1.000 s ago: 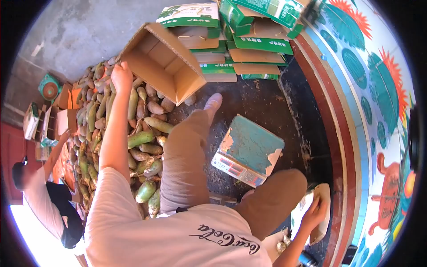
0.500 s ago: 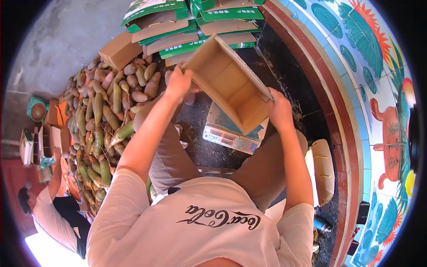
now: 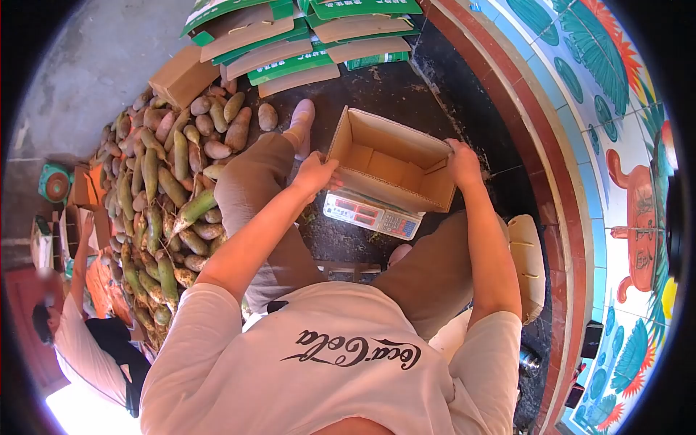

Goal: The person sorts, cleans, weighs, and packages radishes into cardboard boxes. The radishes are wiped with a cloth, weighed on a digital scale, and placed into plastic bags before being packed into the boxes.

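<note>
An open-topped cardboard box, with nothing inside it, is held between my two hands over a digital scale. My left hand grips the box's left end, fingers closed at its edge. At the opposite end, my right hand is closed on the right wall near the upper corner. The scale's red display and keypad show below the box's near side, while its weighing plate is mostly hidden under the box.
A large heap of green and reddish-brown root vegetables lies on the left, with a brown carton behind it. Green-and-white boxes are stacked at the top. Another person is at lower left. A tiled mural wall runs along the right.
Both hands have brought the box lower and levelled it from a steep tilt, so it now sits right over the scale. My right leg and foot show more clearly.
</note>
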`<state>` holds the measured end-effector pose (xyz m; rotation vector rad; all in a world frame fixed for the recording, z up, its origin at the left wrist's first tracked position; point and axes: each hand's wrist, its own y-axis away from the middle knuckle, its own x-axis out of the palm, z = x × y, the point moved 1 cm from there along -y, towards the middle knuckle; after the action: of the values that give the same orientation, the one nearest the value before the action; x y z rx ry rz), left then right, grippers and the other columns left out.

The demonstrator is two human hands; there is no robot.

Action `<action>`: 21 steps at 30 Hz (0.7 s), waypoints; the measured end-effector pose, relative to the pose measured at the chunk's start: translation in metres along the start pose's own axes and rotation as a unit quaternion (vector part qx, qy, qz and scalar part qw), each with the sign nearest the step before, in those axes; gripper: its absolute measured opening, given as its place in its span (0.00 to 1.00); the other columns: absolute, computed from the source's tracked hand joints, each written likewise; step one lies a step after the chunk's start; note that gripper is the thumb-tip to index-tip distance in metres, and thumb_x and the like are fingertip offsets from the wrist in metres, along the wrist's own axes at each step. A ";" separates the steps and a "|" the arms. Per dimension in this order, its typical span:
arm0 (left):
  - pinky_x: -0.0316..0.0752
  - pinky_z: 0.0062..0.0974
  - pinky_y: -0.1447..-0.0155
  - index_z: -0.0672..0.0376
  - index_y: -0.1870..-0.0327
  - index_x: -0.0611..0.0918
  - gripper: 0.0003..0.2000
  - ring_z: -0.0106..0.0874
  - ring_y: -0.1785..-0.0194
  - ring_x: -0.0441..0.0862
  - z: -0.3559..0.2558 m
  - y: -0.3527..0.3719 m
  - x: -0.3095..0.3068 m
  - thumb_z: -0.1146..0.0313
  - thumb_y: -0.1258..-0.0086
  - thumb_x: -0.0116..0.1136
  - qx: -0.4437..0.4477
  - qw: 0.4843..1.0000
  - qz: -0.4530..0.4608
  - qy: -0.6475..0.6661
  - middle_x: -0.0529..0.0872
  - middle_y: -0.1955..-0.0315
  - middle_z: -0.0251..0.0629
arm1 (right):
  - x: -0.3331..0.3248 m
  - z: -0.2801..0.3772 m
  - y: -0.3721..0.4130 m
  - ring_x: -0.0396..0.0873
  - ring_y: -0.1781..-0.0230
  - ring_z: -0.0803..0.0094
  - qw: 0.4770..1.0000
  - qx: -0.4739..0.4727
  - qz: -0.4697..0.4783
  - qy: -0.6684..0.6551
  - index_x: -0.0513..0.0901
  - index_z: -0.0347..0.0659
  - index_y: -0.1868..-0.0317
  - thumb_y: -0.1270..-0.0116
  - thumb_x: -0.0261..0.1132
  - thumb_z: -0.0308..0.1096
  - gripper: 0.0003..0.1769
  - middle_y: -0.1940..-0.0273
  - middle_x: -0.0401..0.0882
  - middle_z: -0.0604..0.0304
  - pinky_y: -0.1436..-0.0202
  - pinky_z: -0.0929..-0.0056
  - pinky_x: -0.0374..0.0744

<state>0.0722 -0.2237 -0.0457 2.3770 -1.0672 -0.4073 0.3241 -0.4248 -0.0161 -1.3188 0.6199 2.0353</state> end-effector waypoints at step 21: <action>0.72 0.17 0.65 0.63 0.47 0.71 0.17 0.23 0.64 0.80 -0.071 0.066 -0.017 0.69 0.34 0.54 0.188 0.962 -0.094 -0.176 0.80 0.62 0.37 | -0.026 -0.211 0.273 0.77 0.62 0.53 0.963 0.208 -0.168 0.010 0.77 0.38 0.63 0.49 0.70 0.35 0.15 0.65 0.78 0.51 0.57 0.61 0.75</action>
<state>0.0535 -0.2262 0.0511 2.8296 -1.1576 -0.7816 0.2673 -0.7635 -0.0612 -1.1055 0.7301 1.5185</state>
